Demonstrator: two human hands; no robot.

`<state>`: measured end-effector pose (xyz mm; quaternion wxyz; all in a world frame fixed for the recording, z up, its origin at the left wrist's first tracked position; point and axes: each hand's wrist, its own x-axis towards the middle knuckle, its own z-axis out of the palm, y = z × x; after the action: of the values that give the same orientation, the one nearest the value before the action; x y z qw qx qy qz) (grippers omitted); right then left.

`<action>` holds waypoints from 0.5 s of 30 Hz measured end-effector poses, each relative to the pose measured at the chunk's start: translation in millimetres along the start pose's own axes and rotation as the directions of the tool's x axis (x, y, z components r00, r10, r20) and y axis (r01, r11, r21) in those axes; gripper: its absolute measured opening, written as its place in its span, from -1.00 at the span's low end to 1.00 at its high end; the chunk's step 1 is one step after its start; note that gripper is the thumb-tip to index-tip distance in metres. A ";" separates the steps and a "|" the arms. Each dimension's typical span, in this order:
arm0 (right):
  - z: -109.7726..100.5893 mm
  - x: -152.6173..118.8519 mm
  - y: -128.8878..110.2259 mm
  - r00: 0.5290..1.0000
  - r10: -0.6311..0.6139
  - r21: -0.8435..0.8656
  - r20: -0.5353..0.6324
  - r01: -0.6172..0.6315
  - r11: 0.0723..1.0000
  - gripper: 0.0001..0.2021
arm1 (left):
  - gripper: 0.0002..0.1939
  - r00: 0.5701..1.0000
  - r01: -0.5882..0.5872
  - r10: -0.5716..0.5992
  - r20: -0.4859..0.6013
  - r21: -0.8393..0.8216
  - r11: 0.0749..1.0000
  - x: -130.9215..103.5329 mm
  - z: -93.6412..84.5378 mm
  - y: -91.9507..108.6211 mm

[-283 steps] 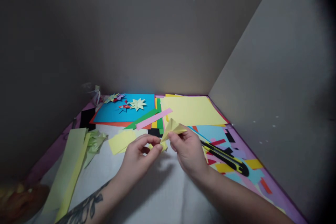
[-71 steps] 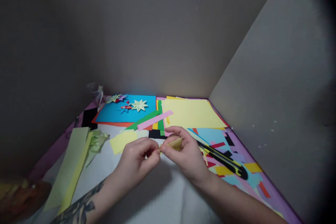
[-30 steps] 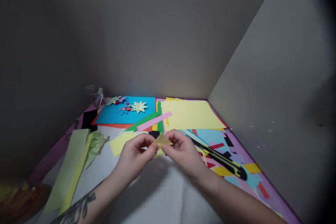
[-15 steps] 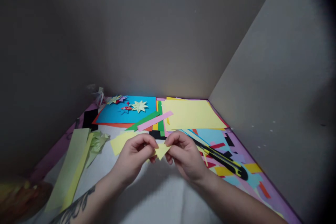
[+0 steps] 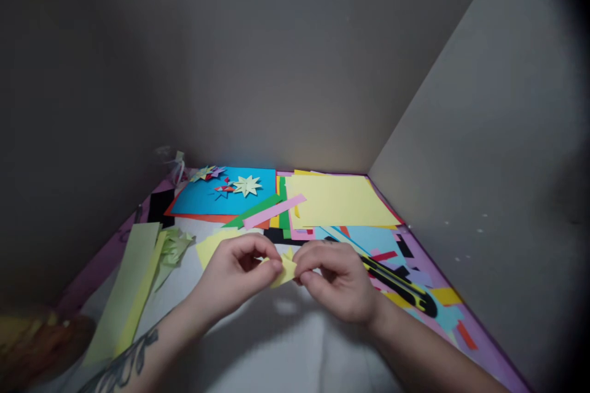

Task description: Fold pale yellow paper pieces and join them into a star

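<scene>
A small folded piece of yellow paper (image 5: 286,271) is held up above the white table surface, between my two hands. My left hand (image 5: 239,267) pinches its left side between thumb and fingers. On the other side, my right hand (image 5: 338,276) grips its right edge with thumb and forefinger. A pointed tip of the paper sticks up between the fingers, while much of the rest is hidden by them. Behind my left hand lies a flat yellow sheet (image 5: 212,245), partly covered by the hand.
Paper stars (image 5: 247,185) rest on a blue sheet (image 5: 198,199) at the back. Yellow sheets (image 5: 341,199) are stacked to their right. A black-and-yellow utility knife (image 5: 401,285) lies among colored scraps on the right. Green-yellow strips (image 5: 126,288) and crumpled paper (image 5: 173,252) lie left. Walls enclose the table.
The folded paper has turned: its point faced down before, and now a tip points up. My right hand has rolled over, its fingers closer to the left hand's.
</scene>
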<state>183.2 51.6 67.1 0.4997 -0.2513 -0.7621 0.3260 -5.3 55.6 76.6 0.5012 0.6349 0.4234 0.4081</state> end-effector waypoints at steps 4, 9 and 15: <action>-6.2 0.8 3.8 0.999 0.001 -0.068 0.051 0.003 0.998 -0.82 | -0.94 0.999 0.007 -0.005 -0.032 0.067 0.998 0.6 0.6 1.4; -17.1 4.8 7.6 0.997 0.064 -0.125 0.033 -0.059 0.990 -0.82 | -0.93 0.994 -0.038 0.053 -0.095 0.156 0.987 4.0 -7.1 -4.5; -0.8 2.5 6.4 0.995 -0.007 -0.329 -0.098 -0.026 0.944 -0.91 | -0.88 0.961 -0.205 0.253 -0.109 0.330 0.921 0.0 1.4 -15.1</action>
<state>183.3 57.8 64.1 0.4859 -0.3508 -0.7792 0.1834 -5.9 57.3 61.5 0.3087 0.7197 0.4422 0.4372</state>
